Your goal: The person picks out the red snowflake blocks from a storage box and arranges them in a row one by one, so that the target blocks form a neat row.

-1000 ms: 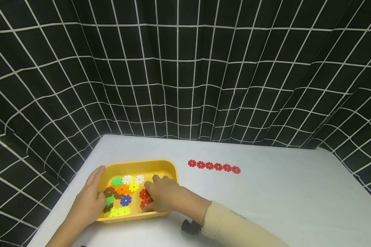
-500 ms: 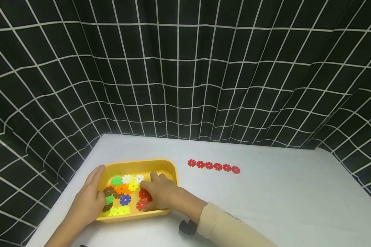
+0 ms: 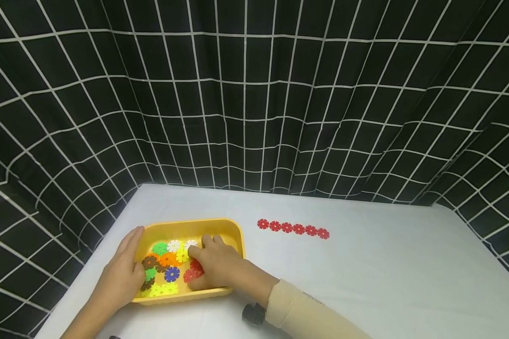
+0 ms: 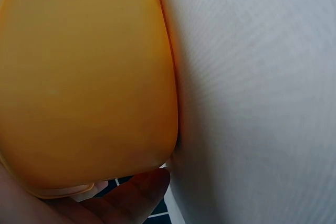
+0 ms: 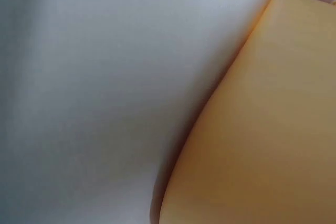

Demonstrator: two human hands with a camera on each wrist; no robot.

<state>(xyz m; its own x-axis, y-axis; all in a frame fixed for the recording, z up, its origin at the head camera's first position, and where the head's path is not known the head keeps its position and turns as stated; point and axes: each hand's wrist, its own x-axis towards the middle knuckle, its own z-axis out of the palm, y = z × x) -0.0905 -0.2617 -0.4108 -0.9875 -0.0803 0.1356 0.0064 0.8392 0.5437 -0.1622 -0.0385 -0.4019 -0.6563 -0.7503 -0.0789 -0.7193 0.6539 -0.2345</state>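
Observation:
Loose plastic snowflake discs in several colours lie in a yellow tray (image 3: 186, 227). My left hand (image 3: 123, 270) grips the tray's left end, thumb at the rim and fingers along the outside; the left wrist view shows its fingertips (image 4: 155, 182) at the tray's end wall. Inside the tray's right half, my right hand (image 3: 216, 263) curls its thumb and fingers around red snowflake discs (image 3: 192, 275), partly hiding them. To their left lie a blue disc (image 3: 171, 274), orange discs (image 3: 168, 259) and yellow discs (image 3: 163, 289). The right wrist view shows mostly the tray's outer wall (image 5: 273, 114).
Beyond the tray to the right, several red discs (image 3: 292, 228) form a straight row on the white table (image 3: 386, 263). A dark gridded curtain (image 3: 254, 117) stands behind. Under my right wrist shows a small black object (image 3: 253, 313).
My right hand has shifted a little to the left inside the tray, and red discs by its thumb have slid left with it. The left hand and the row stay put.

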